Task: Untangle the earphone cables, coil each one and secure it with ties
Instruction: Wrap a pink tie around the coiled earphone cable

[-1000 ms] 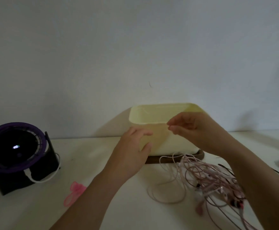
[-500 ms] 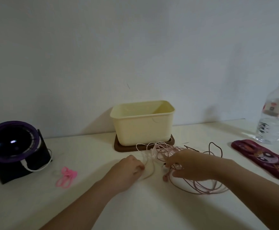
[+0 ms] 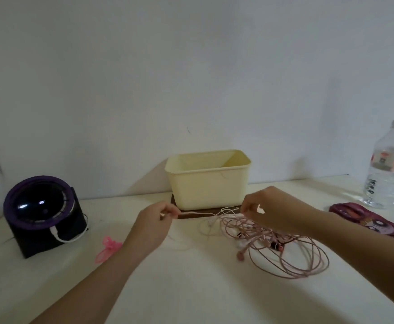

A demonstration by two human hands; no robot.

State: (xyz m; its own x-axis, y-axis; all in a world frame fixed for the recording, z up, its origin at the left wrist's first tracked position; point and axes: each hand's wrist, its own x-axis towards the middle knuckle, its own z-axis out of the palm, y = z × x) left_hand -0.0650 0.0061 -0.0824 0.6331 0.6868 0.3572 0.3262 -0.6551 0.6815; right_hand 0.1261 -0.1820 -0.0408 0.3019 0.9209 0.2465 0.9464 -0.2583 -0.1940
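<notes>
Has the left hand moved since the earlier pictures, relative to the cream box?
Yes. The left hand shifted left, beyond the left edge of the cream box, pinching a white cable.

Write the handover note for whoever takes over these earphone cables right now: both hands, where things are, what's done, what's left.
Left hand: pinches the end of a white cable, stretched taut toward the pile.
Right hand: grips the top of the pink tangle, which lies on the table in front of the cream box.
Pink ties: on the table, left of the left forearm, untouched.
Done: one strand partly drawn out of the pile; no cable is coiled or tied.
Left: free each cable, coil it, secure it with a tie.
</notes>
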